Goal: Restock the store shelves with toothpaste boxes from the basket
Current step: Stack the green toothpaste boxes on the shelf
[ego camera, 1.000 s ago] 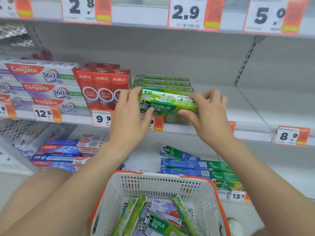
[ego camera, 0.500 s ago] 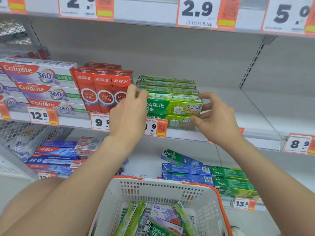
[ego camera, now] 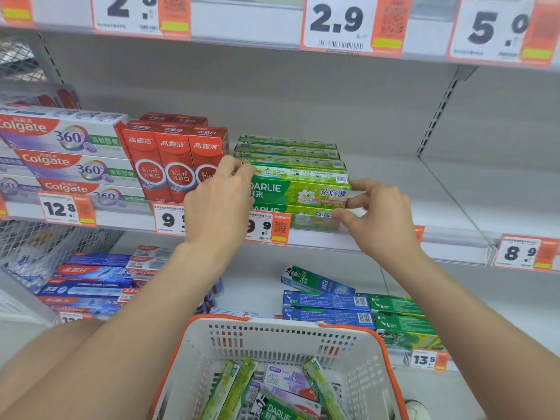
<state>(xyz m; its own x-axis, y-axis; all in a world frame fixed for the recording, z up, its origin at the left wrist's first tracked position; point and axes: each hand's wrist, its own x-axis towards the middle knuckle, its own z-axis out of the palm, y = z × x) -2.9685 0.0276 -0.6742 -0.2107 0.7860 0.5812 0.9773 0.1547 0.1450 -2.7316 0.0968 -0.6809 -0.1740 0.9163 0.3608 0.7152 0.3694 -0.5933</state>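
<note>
A green Darlie toothpaste box (ego camera: 298, 190) lies lengthwise on top of another green box (ego camera: 309, 216) at the front of the middle shelf (ego camera: 439, 192), with more green boxes stacked behind. My left hand (ego camera: 218, 201) grips its left end, fingers curled over the top corner. My right hand (ego camera: 375, 216) pinches the right end, thumb against the lower box. Below me, the white basket with an orange rim (ego camera: 288, 338) holds several green and purple toothpaste boxes (ego camera: 272, 398).
Red toothpaste boxes (ego camera: 172, 159) stand upright just left of the green stack, beside stacked Colgate 360 boxes (ego camera: 66, 153). Right of the green stack the shelf is bare. The lower shelf carries blue and green boxes (ego camera: 327, 301). Price tags (ego camera: 266, 227) line the shelf edges.
The green Darlie box went from tilted in my hands to lying flat and square on the front stack. My hands slid outward to its two ends.
</note>
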